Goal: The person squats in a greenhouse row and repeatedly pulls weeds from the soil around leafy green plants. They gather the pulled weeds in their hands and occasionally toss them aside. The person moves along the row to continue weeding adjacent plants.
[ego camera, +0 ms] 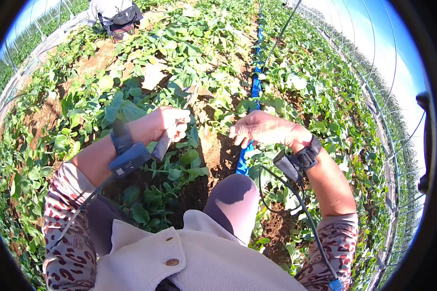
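Note:
My left hand (173, 123) is closed around a hand tool whose grey handle (162, 146) sticks out below the fist. Its narrow, pale blade (193, 95) points up and away among the leaves, partly lost in glare. My right hand (260, 129) hangs above a blue flat hose (244, 158), its fingers loosely bent and apart, with nothing visible in them. Between the hands lies a strip of bare brown soil (211, 145). Low broad-leaved green plants (189, 156) grow close around both hands.
A person (118, 18) with a black waist bag is at the upper left among the plants. Thin metal hoops (373, 47) rise along the right side. A thin dark rod (282, 34) slants near the hose. My knee (235, 203) is bent below the hands. A black cable (298, 196) loops from my right wrist.

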`<action>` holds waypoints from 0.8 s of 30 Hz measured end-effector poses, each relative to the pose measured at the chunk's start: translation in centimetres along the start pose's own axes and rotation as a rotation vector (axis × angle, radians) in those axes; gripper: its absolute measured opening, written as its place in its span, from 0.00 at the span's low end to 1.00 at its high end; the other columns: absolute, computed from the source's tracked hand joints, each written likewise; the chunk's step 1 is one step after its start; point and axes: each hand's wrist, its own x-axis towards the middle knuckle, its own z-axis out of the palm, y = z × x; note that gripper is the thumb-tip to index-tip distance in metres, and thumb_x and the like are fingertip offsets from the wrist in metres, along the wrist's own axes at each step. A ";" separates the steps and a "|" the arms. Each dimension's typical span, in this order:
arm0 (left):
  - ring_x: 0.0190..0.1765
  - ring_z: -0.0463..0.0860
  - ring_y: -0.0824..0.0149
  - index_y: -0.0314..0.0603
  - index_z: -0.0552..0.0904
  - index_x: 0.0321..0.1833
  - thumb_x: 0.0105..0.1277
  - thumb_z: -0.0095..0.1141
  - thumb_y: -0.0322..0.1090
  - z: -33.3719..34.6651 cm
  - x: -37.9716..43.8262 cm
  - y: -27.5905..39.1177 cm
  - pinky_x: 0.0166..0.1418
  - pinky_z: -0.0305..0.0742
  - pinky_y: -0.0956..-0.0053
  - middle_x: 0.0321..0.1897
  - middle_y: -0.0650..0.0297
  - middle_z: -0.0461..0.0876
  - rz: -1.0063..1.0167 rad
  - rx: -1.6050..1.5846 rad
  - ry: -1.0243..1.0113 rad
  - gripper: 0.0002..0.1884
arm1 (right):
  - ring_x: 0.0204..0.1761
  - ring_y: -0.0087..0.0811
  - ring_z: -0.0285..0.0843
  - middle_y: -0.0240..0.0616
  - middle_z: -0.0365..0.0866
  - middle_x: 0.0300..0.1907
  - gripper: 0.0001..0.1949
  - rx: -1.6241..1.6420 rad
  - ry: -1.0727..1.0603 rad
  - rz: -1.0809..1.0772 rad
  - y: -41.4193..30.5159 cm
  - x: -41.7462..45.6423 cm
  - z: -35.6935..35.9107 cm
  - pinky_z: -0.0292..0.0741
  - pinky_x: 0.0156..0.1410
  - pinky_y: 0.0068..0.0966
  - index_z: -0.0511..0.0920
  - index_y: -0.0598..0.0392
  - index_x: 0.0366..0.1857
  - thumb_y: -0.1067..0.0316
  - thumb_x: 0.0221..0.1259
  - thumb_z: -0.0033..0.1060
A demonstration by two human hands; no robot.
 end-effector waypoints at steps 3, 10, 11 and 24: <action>0.22 0.74 0.66 0.39 0.73 0.30 0.65 0.52 0.38 4.0 2.0 -0.6 0.27 0.72 0.69 0.18 0.66 0.72 0.002 -0.043 0.137 0.10 | 0.23 0.29 0.76 0.39 0.71 0.16 0.09 -0.250 0.211 -0.372 -1.2 -0.7 7.0 0.72 0.30 0.27 0.77 0.56 0.30 0.63 0.64 0.53; 0.24 0.76 0.65 0.42 0.73 0.33 0.68 0.48 0.41 0.4 4.5 -4.9 0.30 0.73 0.66 0.19 0.67 0.72 -0.087 0.021 -0.002 0.10 | 0.51 0.39 0.70 0.38 0.71 0.49 0.18 -0.492 0.231 -1.162 -12.4 -0.6 23.1 0.66 0.57 0.32 0.72 0.60 0.47 0.70 0.50 0.56; 0.24 0.76 0.63 0.41 0.72 0.34 0.67 0.48 0.41 1.2 4.6 -5.4 0.29 0.73 0.66 0.19 0.66 0.72 -0.092 0.027 0.049 0.11 | 0.48 0.38 0.72 0.37 0.71 0.48 0.16 -0.594 0.135 -1.054 -12.7 0.0 23.7 0.69 0.54 0.32 0.72 0.59 0.47 0.71 0.51 0.54; 0.24 0.73 0.65 0.39 0.71 0.34 0.69 0.44 0.38 5.9 -6.0 -4.5 0.32 0.69 0.69 0.18 0.65 0.71 -0.273 0.225 -0.065 0.10 | 0.25 0.29 0.76 0.35 0.79 0.23 0.07 0.252 0.221 -1.519 -21.5 2.2 17.6 0.68 0.27 0.28 0.78 0.59 0.28 0.68 0.57 0.51</action>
